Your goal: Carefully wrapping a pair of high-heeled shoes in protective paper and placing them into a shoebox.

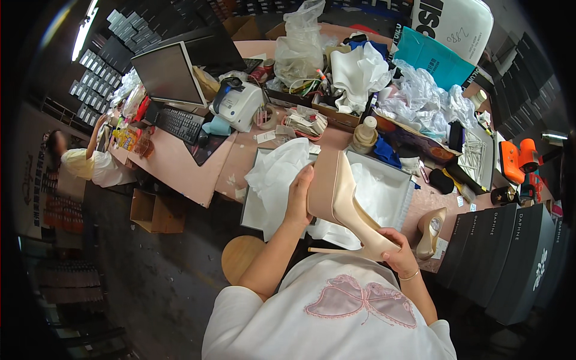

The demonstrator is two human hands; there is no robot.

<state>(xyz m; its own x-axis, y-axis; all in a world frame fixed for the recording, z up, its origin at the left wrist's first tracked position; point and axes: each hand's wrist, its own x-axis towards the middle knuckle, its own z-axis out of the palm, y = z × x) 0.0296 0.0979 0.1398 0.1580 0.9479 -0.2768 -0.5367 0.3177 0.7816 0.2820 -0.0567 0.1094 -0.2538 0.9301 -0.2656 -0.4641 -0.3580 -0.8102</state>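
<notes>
Step in hand looks like an inspection/turn-over of a beige high-heeled shoe, held up in the air betw. both hands over the open white shoe box w/ white tissue paper spilling from its left side. Left hand is closed round the toe end, fingers wrapped on the sole side, thumb prob. on the far side (hidden, can't be sure). Right hand grips the heel end low down, fingers curled under the back of the shoe, w/ the thin stiletto heel poking out leftward just above the person's white shirt. Shoe is tilted steeply: toe up and away, heel down near the body, sole facing left. Judging by the setup, it's mid-check before it goes in the box; next move would call for lowering the toe end toward the tissue, keeping the spike heel clear of the paper so it doesn't snag or tear, and loosening the left grip first. The shoe itself: pale cream/nude, smooth slightly glossy upper, pointed toe, tan-pink sole, slim tapering heel; no scuffs visible at this res. Its mate, a second beige shoe, sits on the pink worktable just right of the box, apart from both hands, beside a row of dark shoe boxes. A small bottle stands behind the box.
</notes>
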